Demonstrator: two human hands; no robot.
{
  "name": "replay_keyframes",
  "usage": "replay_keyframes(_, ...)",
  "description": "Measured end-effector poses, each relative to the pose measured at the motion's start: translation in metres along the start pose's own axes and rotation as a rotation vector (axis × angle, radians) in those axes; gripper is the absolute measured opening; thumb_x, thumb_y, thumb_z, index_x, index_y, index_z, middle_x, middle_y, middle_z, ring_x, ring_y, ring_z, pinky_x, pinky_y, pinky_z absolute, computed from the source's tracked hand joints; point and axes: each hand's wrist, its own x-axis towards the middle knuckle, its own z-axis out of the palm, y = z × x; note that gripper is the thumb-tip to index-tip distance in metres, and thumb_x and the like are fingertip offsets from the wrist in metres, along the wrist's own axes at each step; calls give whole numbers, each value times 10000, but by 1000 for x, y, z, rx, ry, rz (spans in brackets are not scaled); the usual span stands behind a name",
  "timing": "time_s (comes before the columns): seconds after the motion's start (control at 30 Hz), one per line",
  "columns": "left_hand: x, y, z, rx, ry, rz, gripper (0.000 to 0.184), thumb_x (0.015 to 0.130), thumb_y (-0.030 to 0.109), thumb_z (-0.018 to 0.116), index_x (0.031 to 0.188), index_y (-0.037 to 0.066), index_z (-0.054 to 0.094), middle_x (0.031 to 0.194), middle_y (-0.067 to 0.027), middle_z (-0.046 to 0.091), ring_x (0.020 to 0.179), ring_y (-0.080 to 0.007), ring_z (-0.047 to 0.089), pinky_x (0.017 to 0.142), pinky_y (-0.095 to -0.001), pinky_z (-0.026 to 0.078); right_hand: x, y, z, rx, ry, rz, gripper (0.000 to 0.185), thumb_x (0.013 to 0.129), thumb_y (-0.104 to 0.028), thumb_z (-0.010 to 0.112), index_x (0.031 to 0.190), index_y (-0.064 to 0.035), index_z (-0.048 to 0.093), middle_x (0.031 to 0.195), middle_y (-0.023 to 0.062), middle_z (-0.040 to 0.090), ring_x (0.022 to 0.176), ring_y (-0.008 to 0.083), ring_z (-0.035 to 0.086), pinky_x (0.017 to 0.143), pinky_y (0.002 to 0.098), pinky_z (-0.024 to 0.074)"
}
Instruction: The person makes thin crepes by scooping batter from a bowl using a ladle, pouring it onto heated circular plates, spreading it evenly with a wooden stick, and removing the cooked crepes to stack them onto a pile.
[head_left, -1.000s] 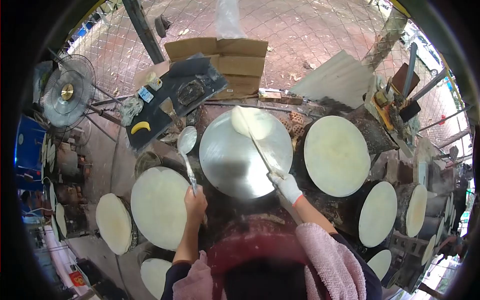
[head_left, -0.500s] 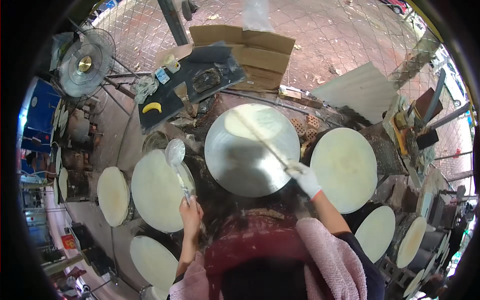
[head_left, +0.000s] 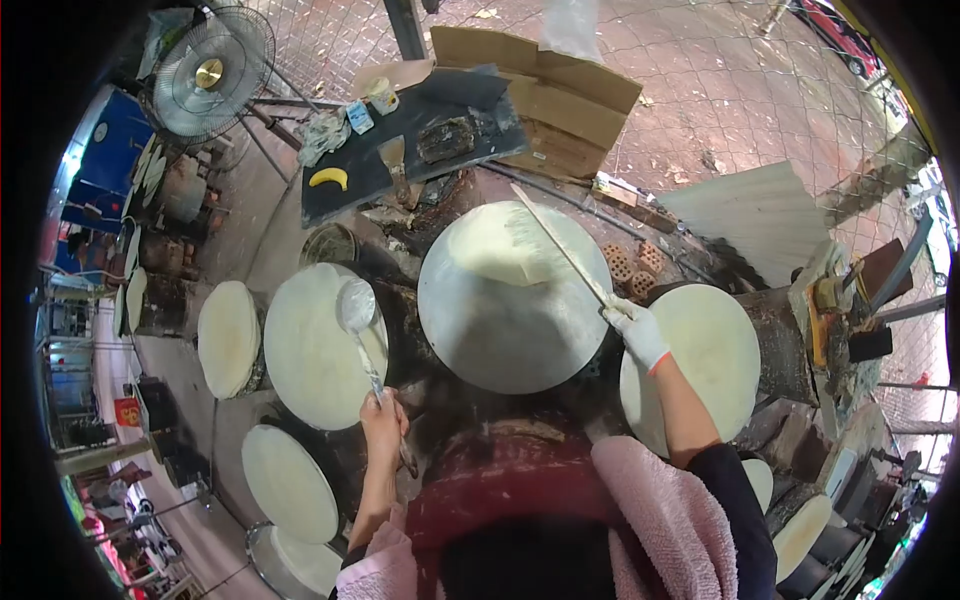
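My left hand (head_left: pixel 383 425), bare, is closed round the handle of a metal ladle (head_left: pixel 357 306), whose bowl hangs over a round pale disc (head_left: pixel 320 355) on the left. My right hand (head_left: pixel 634 333), in a white glove, grips a long thin stick (head_left: pixel 570 255). The stick reaches up and left over a round metal griddle (head_left: pixel 510 350). Pale batter (head_left: pixel 500 245) is spread over the griddle's upper part, streaked on its right side. The stick's tip is by the griddle's top edge.
Another pale disc (head_left: pixel 700 350) lies under my right forearm. Several more stand at both sides. Beyond the griddle are a dark board (head_left: pixel 280 208) with a banana (head_left: pixel 328 178), a cardboard box (head_left: pixel 560 110) and hollow bricks (head_left: pixel 630 268). A fan (head_left: pixel 210 75) stands far left.
The batter has spread wider across the griddle. My right hand has swung the stick, its tip now higher. The ladle stays in my left hand, and the whole view has turned.
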Motion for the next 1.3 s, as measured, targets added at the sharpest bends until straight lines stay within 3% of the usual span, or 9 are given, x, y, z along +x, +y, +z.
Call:
replay_keyframes(0.1, -2, -8, 1, 0, 6, -42, 215, 1009, 184, 439, 893, 9, 489, 573, -9, 400, 394, -93, 372, 355, -244, 317, -7, -50, 15, -58, -340, 492, 333, 911, -207, 630, 1220, -86, 633, 819, -7, 638, 527, 63, 494, 467, 202, 402)
replay_keyframes(0.13, -4, -11, 1, 3, 11, -61, 216, 1008, 186, 442, 892, 9, 488, 570, -9, 399, 392, -95, 375, 353, -245, 317, -10, -42, 29, -2, -341, 444, 324, 908, -249, 632, 1204, -121, 651, 688, -69, 562, 388, 27, 276, 352, 216, 190)
replay_keyframes(0.2, -7, -15, 2, 4, 22, -94, 218, 1005, 190, 448, 890, 8, 486, 563, -10, 397, 386, -99, 380, 349, -247, 317, -13, -43, 27, -171, -424, 394, 327, 893, -231, 650, 1197, -111, 654, 799, -21, 634, 519, 66, 488, 465, 202, 398)
replay_keyframes(0.33, -13, -11, 6, 45, 29, -99, 214, 998, 178, 449, 870, 11, 487, 556, -14, 404, 379, -102, 383, 346, -252, 323, 20, 2, -24, -252, -414, -107, 299, 902, -106, 633, 1197, -59, 650, 1121, 76, 649, 1023, 94, 570, 928, 248, 452)
replay_keyframes(0.43, -15, -13, 7, 77, 41, -109, 210, 990, 171, 451, 850, 18, 488, 549, -15, 407, 374, -103, 385, 343, -256, 327, 53, -5, -20, -52, -284, 145, 352, 910, -143, 636, 1252, -64, 611, 940, 33, 658, 798, 74, 575, 702, 230, 488)
replay_keyframes(0.57, -14, -27, 0, 69, 38, -115, 214, 981, 173, 461, 827, 26, 489, 533, -11, 407, 367, -104, 389, 344, -260, 334, 26, -56, 3, -227, -563, 409, 355, 894, -211, 665, 1232, -105, 638, 644, -80, 509, 454, 37, 361, 391, 210, 263)
replay_keyframes(0.83, 18, -30, -8, 372, 46, 6, 240, 951, 174, 505, 804, -15, 486, 555, -116, 512, 409, -223, 493, 414, -371, 401, 77, -20, -20, -181, -414, 97, 368, 890, -156, 657, 1247, -79, 624, 1135, 71, 663, 860, 120, 568, 726, 267, 488)
replay_keyframes(1.03, 79, -51, -2, 674, 77, 317, 241, 917, 168, 553, 842, -58, 515, 667, -261, 577, 648, -476, 571, 604, -490, 461, 40, -66, -14, -377, -741, 384, 375, 873, -163, 662, 1245, -120, 637, 802, -35, 625, 584, 40, 459, 499, 214, 370)
replay_keyframes(1.3, 83, -13, 26, 1137, -48, 555, 224, 919, 200, 555, 904, -16, 494, 698, -270, 611, 684, -460, 609, 615, -543, 485, 68, -31, -11, -273, -548, 53, 382, 890, -248, 677, 1227, -74, 641, 796, -61, 614, 584, 31, 435, 506, 216, 365)
